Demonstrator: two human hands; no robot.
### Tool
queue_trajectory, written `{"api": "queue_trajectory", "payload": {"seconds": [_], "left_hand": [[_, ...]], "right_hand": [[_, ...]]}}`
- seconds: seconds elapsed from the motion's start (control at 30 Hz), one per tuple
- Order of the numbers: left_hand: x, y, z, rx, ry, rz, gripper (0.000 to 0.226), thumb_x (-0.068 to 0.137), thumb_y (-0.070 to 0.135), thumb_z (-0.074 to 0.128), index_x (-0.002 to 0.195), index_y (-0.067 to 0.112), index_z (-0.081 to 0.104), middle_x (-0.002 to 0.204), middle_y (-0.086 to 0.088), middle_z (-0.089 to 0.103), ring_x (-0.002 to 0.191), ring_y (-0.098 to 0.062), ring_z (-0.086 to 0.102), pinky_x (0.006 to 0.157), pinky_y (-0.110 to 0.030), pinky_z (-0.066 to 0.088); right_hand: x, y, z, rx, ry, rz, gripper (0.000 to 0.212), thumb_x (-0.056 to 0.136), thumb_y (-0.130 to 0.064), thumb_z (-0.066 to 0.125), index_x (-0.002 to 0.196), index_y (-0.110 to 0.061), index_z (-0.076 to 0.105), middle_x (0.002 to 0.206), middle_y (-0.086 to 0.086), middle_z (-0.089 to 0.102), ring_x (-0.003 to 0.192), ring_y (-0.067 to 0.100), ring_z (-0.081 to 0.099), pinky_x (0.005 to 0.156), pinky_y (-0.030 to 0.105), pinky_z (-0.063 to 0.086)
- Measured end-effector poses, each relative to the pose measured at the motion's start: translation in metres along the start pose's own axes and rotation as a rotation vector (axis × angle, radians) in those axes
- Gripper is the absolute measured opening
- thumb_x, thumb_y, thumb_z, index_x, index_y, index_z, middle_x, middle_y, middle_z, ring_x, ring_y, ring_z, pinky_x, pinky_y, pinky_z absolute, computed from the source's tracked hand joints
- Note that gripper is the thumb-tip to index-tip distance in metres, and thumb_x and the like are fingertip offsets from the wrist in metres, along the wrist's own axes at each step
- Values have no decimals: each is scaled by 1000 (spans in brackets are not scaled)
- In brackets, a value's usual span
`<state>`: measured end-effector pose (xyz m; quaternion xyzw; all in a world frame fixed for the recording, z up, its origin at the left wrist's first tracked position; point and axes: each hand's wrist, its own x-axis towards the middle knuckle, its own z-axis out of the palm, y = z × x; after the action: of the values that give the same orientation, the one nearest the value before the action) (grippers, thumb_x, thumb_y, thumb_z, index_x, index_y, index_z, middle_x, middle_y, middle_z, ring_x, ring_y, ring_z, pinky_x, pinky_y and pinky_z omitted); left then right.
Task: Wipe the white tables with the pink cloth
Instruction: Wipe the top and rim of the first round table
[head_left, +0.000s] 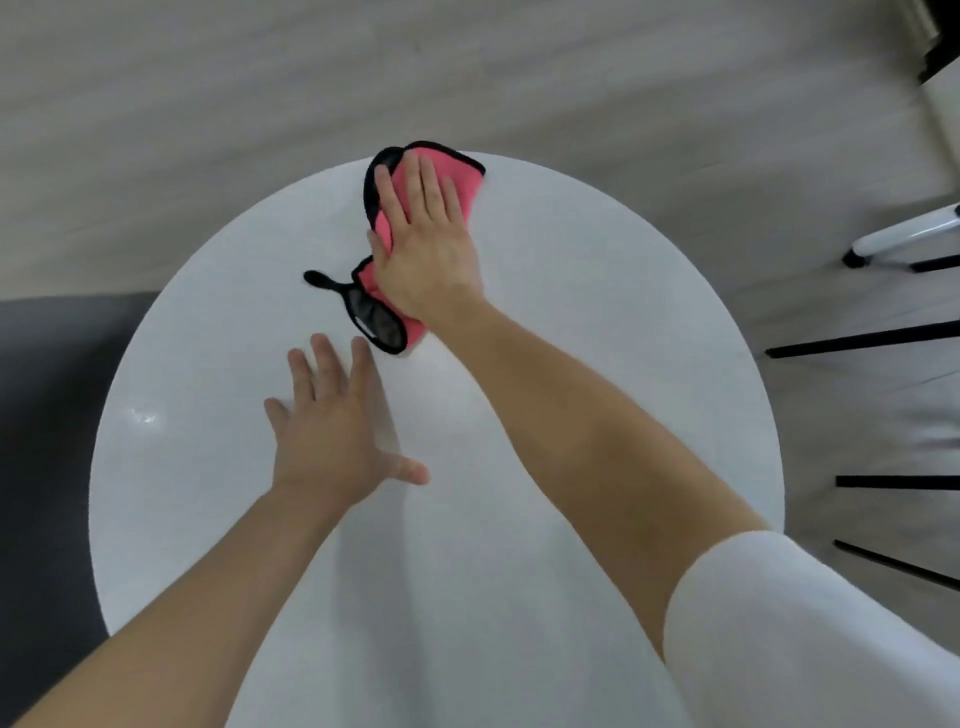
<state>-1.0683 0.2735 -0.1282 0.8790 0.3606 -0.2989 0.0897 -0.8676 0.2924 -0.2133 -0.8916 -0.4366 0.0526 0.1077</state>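
- While the far side of the white counter (597, 322) is being wiped, the pink cloth (470, 179) is held flat under the right grip (423, 244), just inside the far rim.
- Right grip: fingers straight and close together, palm pressed down, nothing pinched; prob. so pressure is spread over more fabric.
- Black trim (379, 322) is seen bunched in a loop at the cloth's near-left side.
- Left grip (330, 431): fingers spread, nothing held, placed left of ctr, likely as a brace for the long reach. Contact w/ the surface can't be told.
- Near part of the counter is presumably to be covered by drawing the cloth back.
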Motion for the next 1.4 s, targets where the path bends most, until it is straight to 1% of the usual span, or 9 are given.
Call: {"api": "queue_trajectory", "payload": {"seconds": [0.1, 0.2, 0.4, 0.6, 0.73, 0.83, 0.97, 1.07, 1.4], "left_hand": [[-1, 2, -4, -12, -37, -4, 178, 42, 94, 84, 166, 26, -24, 176, -16, -25, 164, -44, -20, 125, -75, 22], [0, 3, -6, 8, -55, 2, 179, 41, 95, 83, 166, 24, -23, 176, -18, -26, 164, -45, -19, 124, -75, 24], [3, 2, -5, 28, -61, 1, 179, 45, 96, 82, 165, 21, -28, 175, -21, -27, 163, -46, -20, 124, -75, 25], [3, 1, 0, 14, -24, 8, 177, 44, 92, 85, 167, 23, -21, 176, -20, -21, 164, -46, -17, 121, -76, 27], [3, 2, 1, 19, -22, 6, 177, 43, 94, 84, 167, 24, -21, 176, -20, -20, 164, -46, -16, 121, -76, 27], [5, 3, -1, 19, -41, -4, 181, 36, 97, 82, 166, 24, -20, 176, -20, -21, 164, -47, -16, 120, -77, 28], [6, 2, -2, 40, -63, 5, 180, 41, 97, 81, 164, 24, -27, 174, -21, -25, 163, -48, -18, 121, -76, 27], [6, 2, -4, 46, -70, 9, 180, 41, 98, 81, 164, 22, -27, 174, -22, -25, 163, -49, -18, 121, -76, 28], [5, -1, 3, 118, -12, 26, 177, 43, 103, 73, 165, 19, -25, 174, -24, -18, 164, -49, -10, 119, -71, 35]], "right_hand": [[-52, 77, -8, 65, 169, 171, 65, 112, -34, 39, 168, -3, 32, 175, 26, 26, 164, 41, 23, 135, 54, 13], [-156, 131, -34, 24, 158, 404, 68, 116, -41, 33, 172, -6, 18, 179, 22, 12, 168, 37, 10, 136, 53, 10], [-176, 111, -32, -24, 99, 683, 79, 112, -48, 33, 172, -1, 12, 178, 27, 8, 168, 40, 6, 134, 60, 7], [-13, 6, -9, 7, 40, 304, 78, 112, -50, 21, 172, -1, 11, 178, 28, 6, 167, 43, 2, 133, 58, 0], [-12, 29, -8, 18, 37, 101, 68, 114, -40, 25, 172, -5, 21, 179, 23, 15, 167, 37, 11, 135, 52, 5], [-85, 100, -21, 66, 174, 197, 63, 112, -31, 36, 169, -5, 32, 176, 22, 26, 165, 36, 23, 135, 52, 16], [-210, 167, -45, -10, 81, 501, 70, 115, -43, 33, 174, -10, 13, 182, 14, 7, 169, 30, 3, 136, 54, 10], [-193, 156, -41, -52, 57, 647, 77, 112, -47, 31, 172, -2, 11, 179, 26, 5, 168, 40, 2, 133, 61, 8], [1, 22, -8, -44, 1, 150, 78, 111, -51, 21, 171, -1, 16, 178, 27, 11, 167, 43, 7, 133, 59, 3]]}}
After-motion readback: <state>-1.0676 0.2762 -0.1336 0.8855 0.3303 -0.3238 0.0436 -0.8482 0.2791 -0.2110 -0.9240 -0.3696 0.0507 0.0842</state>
